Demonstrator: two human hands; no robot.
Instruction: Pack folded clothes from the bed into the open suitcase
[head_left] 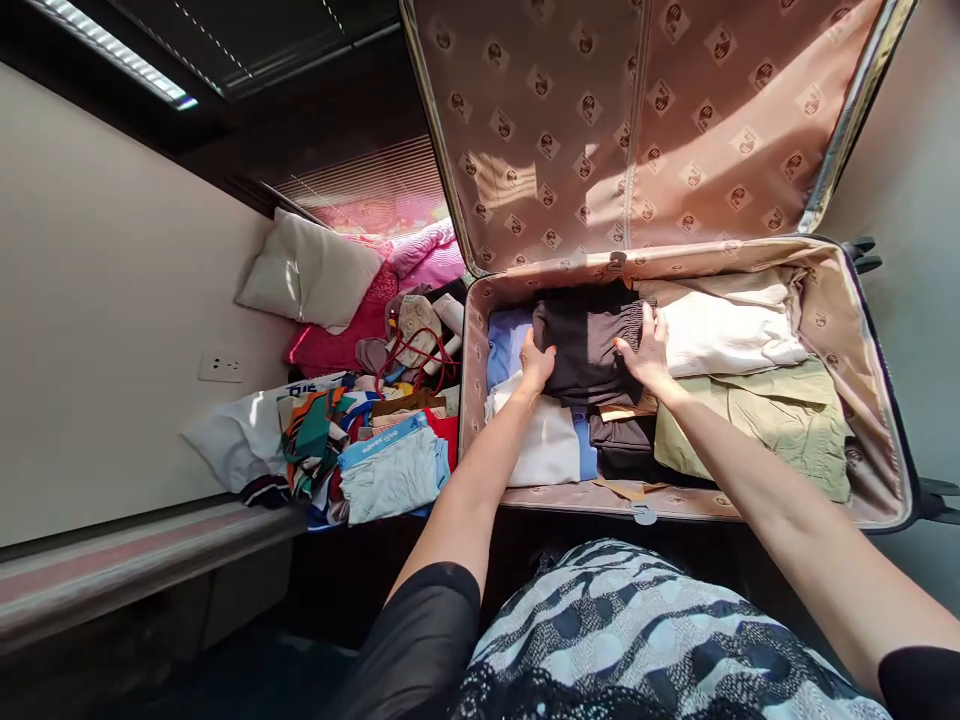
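Note:
A pair of folded black pants (585, 345) with a gathered elastic waistband lies in the open suitcase (474, 400). My left hand (536, 364) grips its left edge, the thumb pointing inward over the cloth. At the waistband end, my right hand (646, 352) holds the other side with fingers spread along it. Around the pants are a blue garment (506, 345), a folded white garment (544, 450), a dark folded garment (622, 445), olive-green clothing (772, 415) and off-white clothing (727, 325).
The suitcase lid (555, 130) stands raised at the back. Left of the case are piled clothes (315, 430), light-blue shorts (394, 475), a white plastic bag (240, 430), a pillow (307, 270) and pink bedding (330, 350). A wall socket (220, 367) is on the left.

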